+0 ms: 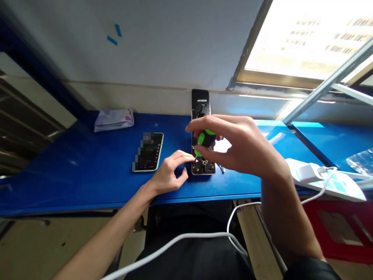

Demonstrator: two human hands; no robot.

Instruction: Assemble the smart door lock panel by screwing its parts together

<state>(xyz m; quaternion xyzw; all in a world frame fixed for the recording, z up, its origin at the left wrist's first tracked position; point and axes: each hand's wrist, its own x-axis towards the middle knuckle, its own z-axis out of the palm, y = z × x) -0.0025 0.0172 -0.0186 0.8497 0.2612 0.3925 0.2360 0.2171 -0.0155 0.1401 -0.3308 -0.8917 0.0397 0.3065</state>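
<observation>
Screwdriver (205,139) is turning in my right hand (241,146), gripped by fingertips, over the lock (201,128) near the bench's (72,171) front edge; my left hand (171,173) is steadying it; next needs keeping the tip seated

Camera: worn on my head, the only view.
Facing: forward and down, over the blue table (72,175) toward the wall and window (309,39).
Nearness: close, both my forearms reaching in from below.

Blue table (72,171) against pale wall (163,42); bright, perhaps overexposed window (309,39).
</observation>
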